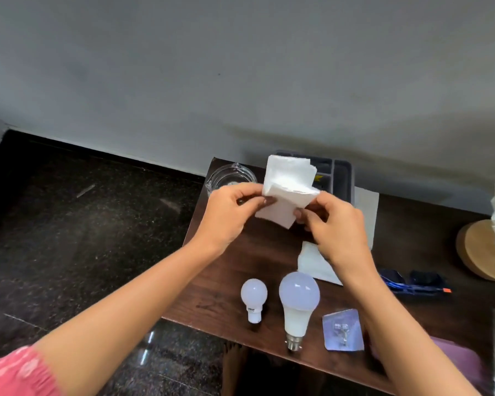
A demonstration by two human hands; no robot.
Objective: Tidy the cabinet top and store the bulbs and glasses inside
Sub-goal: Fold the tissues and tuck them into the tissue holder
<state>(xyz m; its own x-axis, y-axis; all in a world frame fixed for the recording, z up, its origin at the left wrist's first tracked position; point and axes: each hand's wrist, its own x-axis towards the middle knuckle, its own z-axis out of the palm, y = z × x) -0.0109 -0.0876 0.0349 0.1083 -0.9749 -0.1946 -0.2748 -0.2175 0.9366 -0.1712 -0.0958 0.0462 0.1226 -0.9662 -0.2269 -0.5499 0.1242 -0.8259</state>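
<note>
Both hands hold a white paper tissue (289, 181) above the dark wooden cabinet top (429, 230). My left hand (232, 207) pinches its left edge and my right hand (335, 224) grips its right side. A small white bulb (253, 295) and a larger white bulb (298, 298) lie near the cabinet's front edge, caps pointing toward me. Dark-framed glasses (412, 281) rest to the right of my right forearm. A clear glass dish (229, 175) sits at the back left corner, partly hidden by my left hand.
A dark compartment tray (339, 170) stands behind the tissue against the wall. Another white tissue (315, 264) lies under my right wrist. A clear adhesive hook (343, 330) lies at the front. A round wooden lamp base (480, 250) is at the right. Dark granite floor at left.
</note>
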